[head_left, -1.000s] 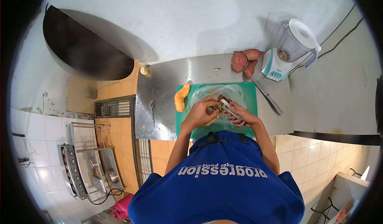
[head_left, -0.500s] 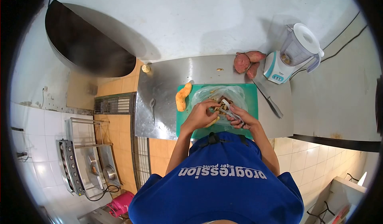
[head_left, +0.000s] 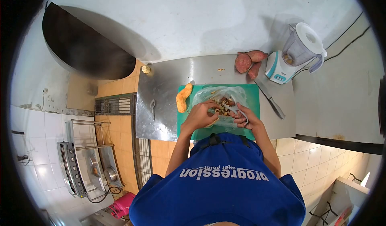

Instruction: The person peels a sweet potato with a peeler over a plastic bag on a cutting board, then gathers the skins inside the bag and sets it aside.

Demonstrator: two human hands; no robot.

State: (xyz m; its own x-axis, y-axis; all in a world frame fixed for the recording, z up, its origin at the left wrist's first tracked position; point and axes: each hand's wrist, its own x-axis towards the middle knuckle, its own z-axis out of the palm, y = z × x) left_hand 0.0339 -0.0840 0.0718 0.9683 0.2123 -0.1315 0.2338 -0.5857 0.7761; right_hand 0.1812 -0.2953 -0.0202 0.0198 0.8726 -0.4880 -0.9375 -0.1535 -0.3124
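Observation:
A clear plastic bag (head_left: 241,93) lies spread on the green cutting board (head_left: 185,123), with a heap of brown and yellowish peelings (head_left: 224,104) on it. My left hand (head_left: 200,115) is closed at the left side of the heap, fingertips pinched together; what they hold is hidden. Beneath its thumb shows a yellow-orange edge (head_left: 212,124), perhaps peeled sweet potato. On the right, my right hand (head_left: 250,119) grips a pale peeler (head_left: 242,114) above the bag's edge. A peeled orange sweet potato (head_left: 183,98) rests on the board's left edge.
Unpeeled reddish sweet potatoes (head_left: 243,63) lie at the back of the steel table (head_left: 165,81). A knife (head_left: 275,105) lies right of the board, near a blender (head_left: 302,45). At left are a spoon (head_left: 153,109) and a small yellowish round object (head_left: 146,69).
The peeler and my right hand have moved right and turned, away from my left fingertips. More of the peelings now shows between the hands. My left hand has shifted only slightly.

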